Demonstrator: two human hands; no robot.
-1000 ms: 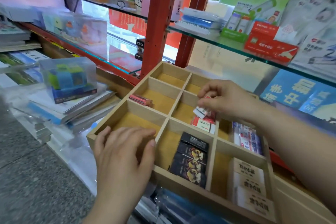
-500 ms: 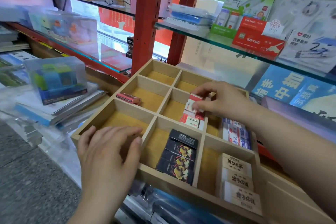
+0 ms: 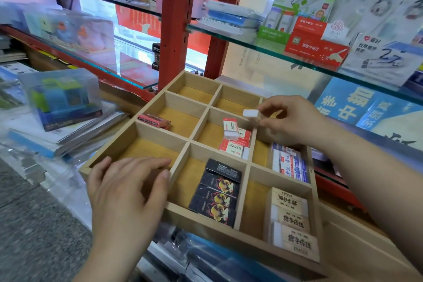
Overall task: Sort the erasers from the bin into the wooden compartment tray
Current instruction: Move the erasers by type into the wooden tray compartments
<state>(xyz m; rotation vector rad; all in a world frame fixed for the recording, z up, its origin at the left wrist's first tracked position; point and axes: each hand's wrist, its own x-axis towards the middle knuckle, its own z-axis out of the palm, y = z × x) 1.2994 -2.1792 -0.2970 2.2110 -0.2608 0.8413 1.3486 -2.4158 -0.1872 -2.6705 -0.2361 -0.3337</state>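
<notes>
Head view has your right hand (image 3: 295, 121) pinching a small white eraser (image 3: 250, 113) between thumb and fingertips, just above a divider at about 2 o'clock from the tray's (image 3: 229, 233) middle. Your left hand (image 3: 128, 188) lies flat and relaxed, holding nothing, over the tray's 7 o'clock corner. Judging by the red-and-white erasers (image 3: 233, 144) piled in the centre compartment, lower yours beside them, lay it flat, and press the tray steady so it doesn't tip.
</notes>
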